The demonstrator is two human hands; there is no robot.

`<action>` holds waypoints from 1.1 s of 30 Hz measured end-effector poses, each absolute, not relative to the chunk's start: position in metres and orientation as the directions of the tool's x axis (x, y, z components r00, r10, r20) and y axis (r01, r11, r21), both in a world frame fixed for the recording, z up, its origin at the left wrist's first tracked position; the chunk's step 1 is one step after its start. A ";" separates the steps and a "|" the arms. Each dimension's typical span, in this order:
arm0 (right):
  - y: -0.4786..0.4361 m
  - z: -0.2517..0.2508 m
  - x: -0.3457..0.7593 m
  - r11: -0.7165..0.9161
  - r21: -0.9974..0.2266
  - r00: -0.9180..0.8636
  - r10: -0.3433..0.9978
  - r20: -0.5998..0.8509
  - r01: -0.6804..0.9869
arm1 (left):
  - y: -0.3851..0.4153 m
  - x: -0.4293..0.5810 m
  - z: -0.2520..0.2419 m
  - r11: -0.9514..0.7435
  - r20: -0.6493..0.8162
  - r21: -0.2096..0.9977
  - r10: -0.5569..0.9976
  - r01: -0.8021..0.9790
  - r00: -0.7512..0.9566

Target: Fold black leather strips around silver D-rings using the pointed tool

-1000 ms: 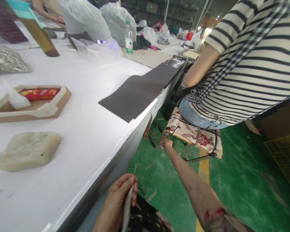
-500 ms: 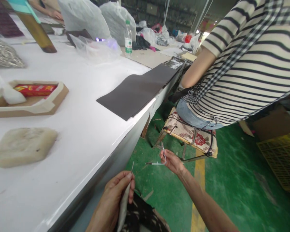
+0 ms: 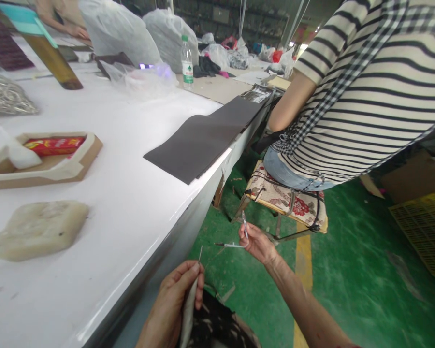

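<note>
Green floor below, grey strip inside the left grip

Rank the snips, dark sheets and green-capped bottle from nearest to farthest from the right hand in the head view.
1. Snips: held in the right hand.
2. Dark sheets: ahead and left, on the table.
3. Green-capped bottle: upright, beyond the sheets.

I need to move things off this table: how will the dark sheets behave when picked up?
The dark sheets look thin and gently curved, so they would probably flop. More than one layer shows at the near corner, so they might slide apart. Lying along the table edge, they could slip off.
</note>
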State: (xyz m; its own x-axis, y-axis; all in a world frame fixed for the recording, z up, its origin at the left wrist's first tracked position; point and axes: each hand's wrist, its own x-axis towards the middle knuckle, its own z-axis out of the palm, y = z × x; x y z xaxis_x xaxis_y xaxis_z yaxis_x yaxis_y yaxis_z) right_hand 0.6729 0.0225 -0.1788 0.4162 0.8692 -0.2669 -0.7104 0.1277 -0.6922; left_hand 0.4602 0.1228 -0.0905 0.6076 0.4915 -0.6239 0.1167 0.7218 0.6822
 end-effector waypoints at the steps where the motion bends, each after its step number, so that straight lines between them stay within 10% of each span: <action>1: 0.023 -0.179 0.672 0.133 -0.685 0.416 0.869 -0.267 -0.716 | 0.123 0.461 -0.090 0.723 -0.628 0.680 0.488 0.123 0.606; 22: 0.035 -0.186 0.666 0.227 -0.608 0.470 0.839 -0.273 -0.760 | 0.119 0.460 -0.093 0.715 -0.612 0.691 0.499 0.108 0.614; 33: 0.027 -0.264 0.697 -0.008 -0.833 0.710 0.519 -0.476 -0.553 | 0.120 0.462 -0.093 0.732 -0.628 0.675 0.501 0.096 0.595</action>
State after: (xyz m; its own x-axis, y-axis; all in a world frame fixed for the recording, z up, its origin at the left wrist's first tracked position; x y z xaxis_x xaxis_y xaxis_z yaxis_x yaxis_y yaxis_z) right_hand 0.6973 0.0267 -0.2643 0.7099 0.5191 -0.4760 -0.5530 -0.0077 -0.8331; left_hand 0.4622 0.1202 -0.0931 0.5954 0.5011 -0.6280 0.0957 0.7319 0.6747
